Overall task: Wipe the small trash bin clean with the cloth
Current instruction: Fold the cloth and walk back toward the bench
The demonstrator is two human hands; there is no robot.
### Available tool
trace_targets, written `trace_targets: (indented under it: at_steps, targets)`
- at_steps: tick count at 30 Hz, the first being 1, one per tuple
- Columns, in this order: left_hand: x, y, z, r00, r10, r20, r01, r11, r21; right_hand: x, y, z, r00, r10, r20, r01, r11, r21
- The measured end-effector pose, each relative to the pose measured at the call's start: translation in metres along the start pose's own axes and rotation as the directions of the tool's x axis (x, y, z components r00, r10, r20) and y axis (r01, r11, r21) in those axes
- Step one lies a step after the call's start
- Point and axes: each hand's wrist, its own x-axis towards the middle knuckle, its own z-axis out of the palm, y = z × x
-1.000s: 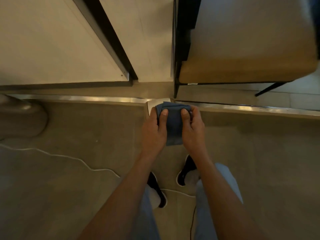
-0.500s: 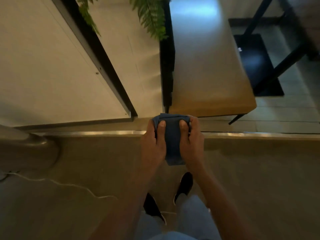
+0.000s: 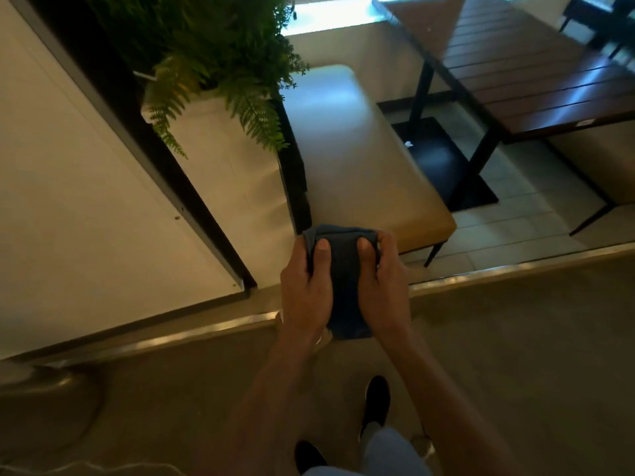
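— What do you have on the head view?

— I see both hands out in front, gripping a folded dark blue cloth (image 3: 343, 286). The left hand (image 3: 305, 290) clasps its left edge, thumb laid across the front; the right hand (image 3: 385, 286) clasps the right edge the same way.

— And the trash bin?

— I can't make it out for certain. A pale scrap shows just under the left hand, too hidden to name. The cloth is held over a metal strip (image 3: 171, 338) that crosses the floor.

— Anything around?

— A fern (image 3: 213, 63) hangs over a white planter (image 3: 233, 173) to the upper left, a tan padded bench (image 3: 360, 159) beside it, a slatted wooden table (image 3: 515, 63) further right. Black shoes (image 3: 376, 403) show below.
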Motion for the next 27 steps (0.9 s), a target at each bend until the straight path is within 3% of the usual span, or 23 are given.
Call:
trace_targets:
  at_steps: [11, 17, 27]
  targets:
    - [0.005, 0.025, 0.074, 0.976, 0.129, 0.173, -0.14, 0.988, 0.057, 0.022, 0.02, -0.063, 0.976, 0.123, -0.179, -0.113, 0.991, 0.068]
    - [0.019, 0.031, 0.149, 0.953, 0.115, 0.279, -0.147, 0.984, 0.096, 0.056, 0.059, -0.115, 0.945, 0.219, -0.243, -0.191, 0.972, 0.134]
    - [0.029, 0.034, 0.279, 0.829, 0.1, 0.551, -0.18, 0.979, 0.094, 0.093, 0.136, -0.217, 0.887, 0.338, -0.314, -0.312, 0.941, 0.132]
